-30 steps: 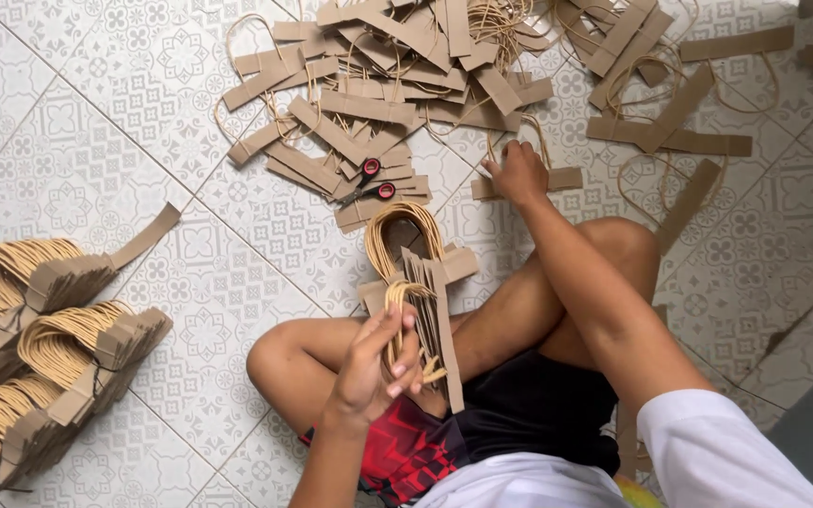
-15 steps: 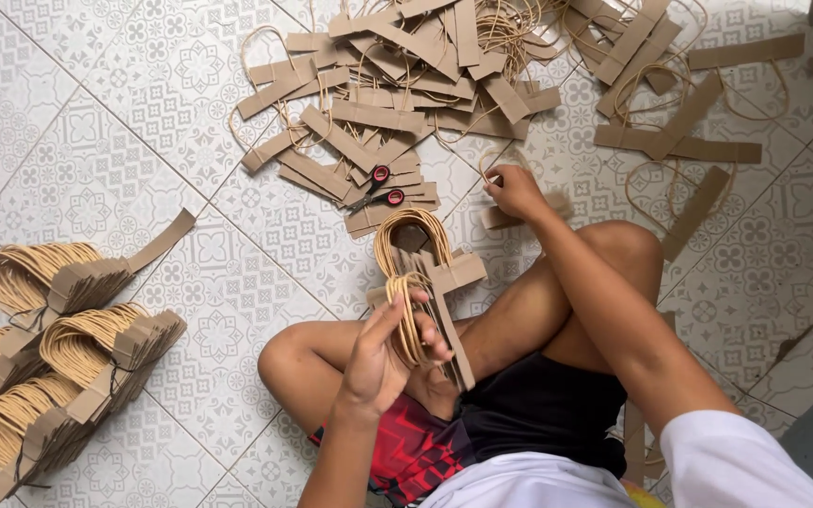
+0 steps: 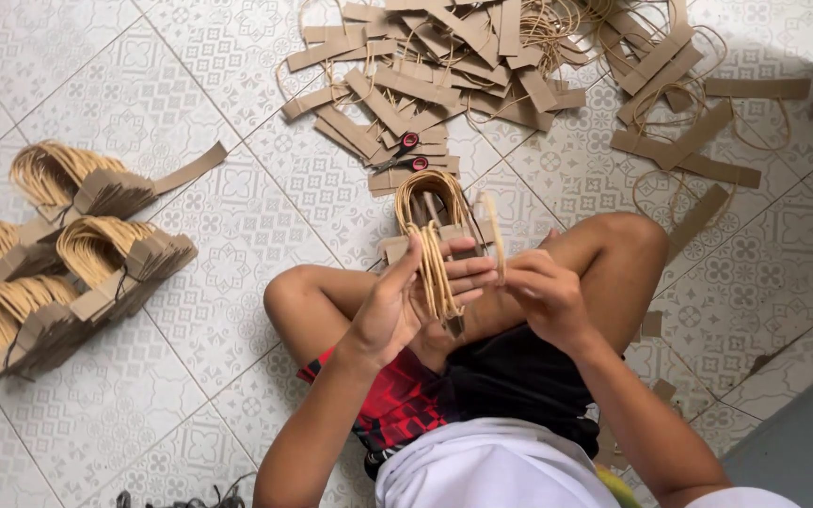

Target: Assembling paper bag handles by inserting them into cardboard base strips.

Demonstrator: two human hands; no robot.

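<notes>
While both hands grip, left hand (image 3: 397,306) on the handle bundle (image 3: 435,259), right hand (image 3: 543,292) on one handle (image 3: 494,235); loops could tangle, bundle spilling onto the floor (image 3: 237,282).

bundle of paper-rope handles (image 3: 437,273) and a single handle (image 3: 493,246)

the tan bundle stands upright above the lap, loops stacked together, brown card strips at its base; the single looped handle stands just to its right, apart.
</notes>
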